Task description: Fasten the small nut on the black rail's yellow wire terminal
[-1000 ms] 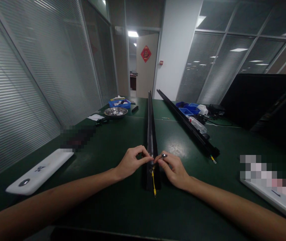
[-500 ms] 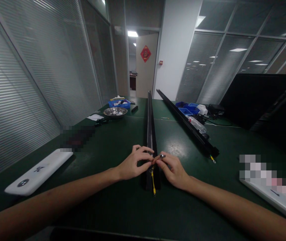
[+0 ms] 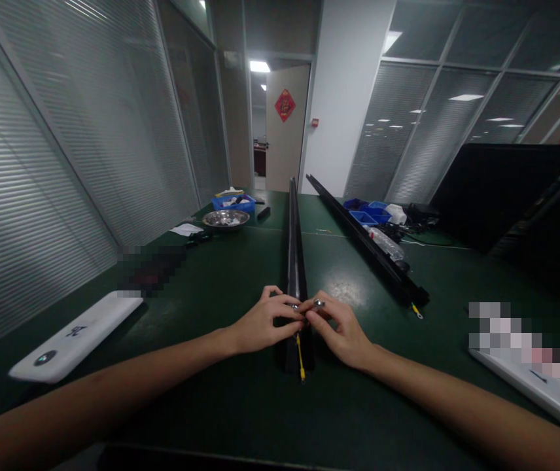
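Observation:
A long black rail [image 3: 294, 248] runs from the near middle of the green table [image 3: 221, 288] away toward the door. My left hand [image 3: 263, 322] and my right hand [image 3: 339, 333] meet over its near end, both pinched on small silver parts [image 3: 318, 303] at the rail's top. A yellow wire [image 3: 300, 353] with a yellow end hangs out of the rail's near end, just below my fingertips. What exactly my left fingers pinch is too small to name.
A second black rail [image 3: 368, 245] with a wire end lies to the right. A white flat panel [image 3: 71, 337] lies at the left, another [image 3: 540, 389] at the right edge. Blue bins [image 3: 368, 212], a plastic bottle [image 3: 385, 243] and a metal bowl [image 3: 226, 219] stand further back.
My left hand's fingers have closed further onto the rail's top and moved slightly toward my right hand. The right hand has barely shifted.

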`<state>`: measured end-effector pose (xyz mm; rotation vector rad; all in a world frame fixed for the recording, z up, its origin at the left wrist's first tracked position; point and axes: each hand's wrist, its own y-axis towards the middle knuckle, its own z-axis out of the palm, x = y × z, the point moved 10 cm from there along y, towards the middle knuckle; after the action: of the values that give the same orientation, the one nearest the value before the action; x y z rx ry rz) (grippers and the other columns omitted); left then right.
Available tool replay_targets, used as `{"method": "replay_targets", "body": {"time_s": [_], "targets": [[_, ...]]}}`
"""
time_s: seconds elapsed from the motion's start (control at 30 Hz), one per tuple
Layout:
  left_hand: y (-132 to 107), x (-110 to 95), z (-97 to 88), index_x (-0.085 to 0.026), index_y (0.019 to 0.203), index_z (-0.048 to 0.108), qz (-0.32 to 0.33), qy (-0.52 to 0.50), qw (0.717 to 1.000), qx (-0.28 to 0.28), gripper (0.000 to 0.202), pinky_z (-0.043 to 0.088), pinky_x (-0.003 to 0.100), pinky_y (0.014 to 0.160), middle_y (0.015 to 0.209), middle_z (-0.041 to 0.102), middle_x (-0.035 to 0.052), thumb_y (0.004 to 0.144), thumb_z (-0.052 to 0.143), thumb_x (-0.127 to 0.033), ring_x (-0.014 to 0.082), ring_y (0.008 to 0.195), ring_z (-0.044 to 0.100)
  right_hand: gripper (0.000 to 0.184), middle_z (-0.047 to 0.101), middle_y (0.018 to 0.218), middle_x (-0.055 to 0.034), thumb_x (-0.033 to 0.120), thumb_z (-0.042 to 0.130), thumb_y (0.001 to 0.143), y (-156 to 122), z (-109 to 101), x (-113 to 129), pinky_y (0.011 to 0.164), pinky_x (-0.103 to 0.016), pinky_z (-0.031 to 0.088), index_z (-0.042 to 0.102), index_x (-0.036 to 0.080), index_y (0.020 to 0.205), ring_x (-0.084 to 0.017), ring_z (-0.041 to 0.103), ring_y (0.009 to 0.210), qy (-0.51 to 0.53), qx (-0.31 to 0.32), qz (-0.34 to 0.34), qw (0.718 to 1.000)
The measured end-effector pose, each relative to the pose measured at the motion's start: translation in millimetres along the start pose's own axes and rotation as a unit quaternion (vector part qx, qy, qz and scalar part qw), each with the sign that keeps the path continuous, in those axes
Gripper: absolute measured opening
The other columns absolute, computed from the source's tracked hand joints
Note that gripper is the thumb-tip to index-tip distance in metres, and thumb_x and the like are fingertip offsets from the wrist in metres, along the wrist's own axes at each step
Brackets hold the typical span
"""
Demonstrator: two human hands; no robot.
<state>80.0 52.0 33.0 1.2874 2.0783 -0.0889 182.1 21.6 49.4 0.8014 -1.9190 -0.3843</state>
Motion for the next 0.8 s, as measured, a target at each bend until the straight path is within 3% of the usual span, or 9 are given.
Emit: {"method": "replay_targets", "body": {"time_s": [0.17, 0.33, 0.8], "targets": [[1.1, -2.5, -1.3, -0.026, 0.1, 0.077, -0.001, 0.016, 1.0, -0.011, 0.012, 0.025, 0.041, 0.104, 0.112, 0.075, -0.0009, 0.098, 0.065, -0.024, 0.0211, 0.116, 0.061, 0.021, 0.062, 0.083, -0.002, 0.029, 0.052, 0.106, -3.0, -9.0, -5.8, 0.067, -0.028, 0.045, 0.069, 0.019, 0.099, -0.016, 0.06, 0.072, -0.004, -0.046, 0.023, 0.999], [0.4, -5.5, -1.1, -0.025, 0.101, 0.076, 0.012, 0.019, 1.0, -0.011, 0.013, 0.024, 0.04, 0.104, 0.108, 0.076, -0.0022, 0.099, 0.063, -0.023, 0.0199, 0.114, 0.061, 0.027, 0.059, 0.076, -0.0011, 0.027, 0.05, 0.106, -2.5, -10.6, -2.7, 0.068, -0.028, 0.045, 0.066, 0.018, 0.087, -0.016, 0.059, 0.07, -0.025, -0.059, 0.012, 0.998], [-0.5, -4.5, 0.3, -0.025, 0.1, 0.075, 0.021, 0.026, 0.999, -0.013, 0.011, 0.024, 0.04, 0.103, 0.104, 0.077, -0.0021, 0.1, 0.064, -0.024, 0.0196, 0.113, 0.062, 0.029, 0.056, 0.071, 0.0008, 0.027, 0.044, 0.109, -0.7, -4.6, -7.6, 0.068, -0.028, 0.043, 0.069, 0.02, 0.095, -0.015, 0.057, 0.066, -0.013, -0.033, 0.001, 0.999]]}}
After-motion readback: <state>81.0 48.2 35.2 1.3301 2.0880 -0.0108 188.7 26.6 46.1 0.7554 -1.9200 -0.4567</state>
